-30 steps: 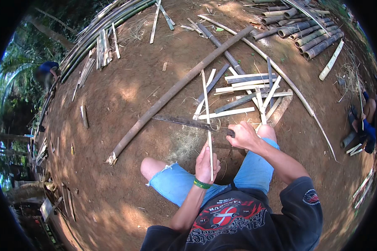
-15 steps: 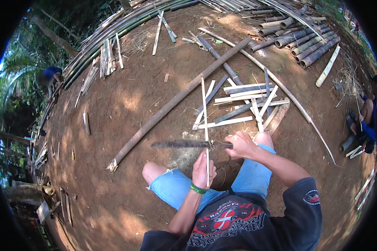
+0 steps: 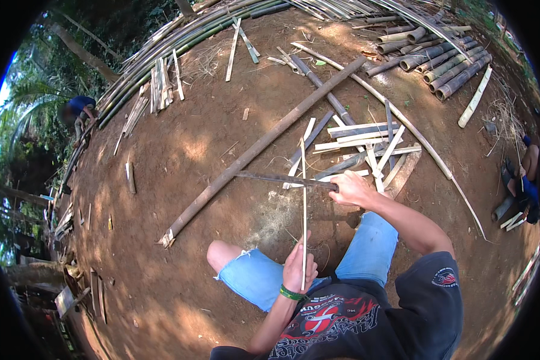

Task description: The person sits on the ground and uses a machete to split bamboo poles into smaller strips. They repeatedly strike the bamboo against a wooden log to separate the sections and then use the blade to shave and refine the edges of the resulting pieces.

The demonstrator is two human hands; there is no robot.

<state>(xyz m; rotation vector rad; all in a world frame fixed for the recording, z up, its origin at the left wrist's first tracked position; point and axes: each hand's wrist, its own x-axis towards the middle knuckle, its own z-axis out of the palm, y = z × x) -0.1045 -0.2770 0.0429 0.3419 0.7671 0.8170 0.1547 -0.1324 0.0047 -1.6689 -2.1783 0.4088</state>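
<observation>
My left hand (image 3: 299,266) is closed round the lower part of a thin, pale bamboo strip (image 3: 304,228), which points away from me between my knees. My right hand (image 3: 351,189) grips the handle of a machete (image 3: 282,178). Its long dark blade reaches leftward and crosses the strip near its upper part; whether the edge touches the strip I cannot tell. Just beyond the blade lies a loose pile of split bamboo pieces (image 3: 366,129), some pale and some dark.
A long bamboo pole (image 3: 264,144) lies diagonally ahead, and a thin curved pole (image 3: 414,132) runs to the right. Cut bamboo tubes (image 3: 456,75) are stacked at the far right. Long green poles (image 3: 144,72) lie at the far left near a bent-over person (image 3: 80,108). Another person (image 3: 527,189) sits at the right edge.
My right hand has moved the machete away from me along the strip, toward its far end. My left hand, still holding the strip, has come slightly nearer to my body.
</observation>
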